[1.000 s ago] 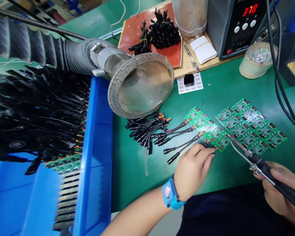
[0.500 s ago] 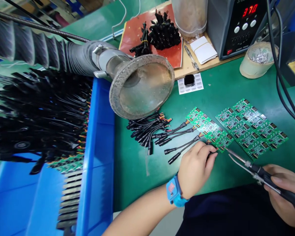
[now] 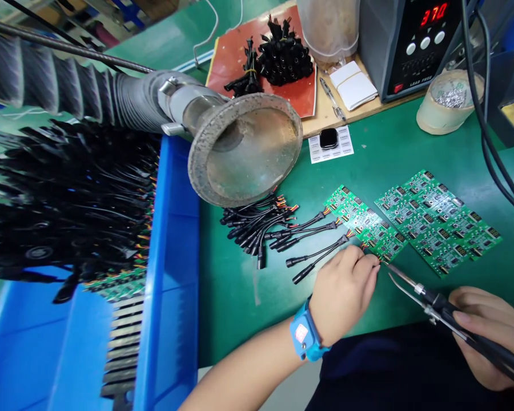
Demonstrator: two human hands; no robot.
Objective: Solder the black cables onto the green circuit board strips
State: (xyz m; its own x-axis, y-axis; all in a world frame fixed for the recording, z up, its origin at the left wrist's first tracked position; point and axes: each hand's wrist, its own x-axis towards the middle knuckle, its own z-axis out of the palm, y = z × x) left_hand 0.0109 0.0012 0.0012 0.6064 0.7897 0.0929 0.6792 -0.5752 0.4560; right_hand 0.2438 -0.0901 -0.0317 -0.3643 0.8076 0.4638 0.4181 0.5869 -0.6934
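My left hand [image 3: 345,285], with a blue strap [image 3: 307,334] at its wrist, is closed in a pinch at the near edge of a green circuit board strip [image 3: 362,220]. Its fingers hide most of the cable they hold; coloured wire ends show beside them. In my right hand [image 3: 488,331] is a soldering iron [image 3: 441,305], its tip at the board's near corner, close to my left fingertips. A thin metal feed tube runs along the iron. Black connector cables [image 3: 319,257] with coloured wires lie against the strip's left edge.
More circuit boards [image 3: 437,222] lie to the right. Loose cables [image 3: 257,222] are heaped under a fume extractor hood [image 3: 246,148]. A blue bin [image 3: 169,274] full of cabled boards stands left. Behind are a soldering station [image 3: 415,51], a tape roll [image 3: 449,103] and a smartwatch [image 3: 329,138].
The soldering iron has moved left, its tip now nearer my left fingertips at the board's corner. My left hand keeps its pinch with the fingers drawn in slightly.
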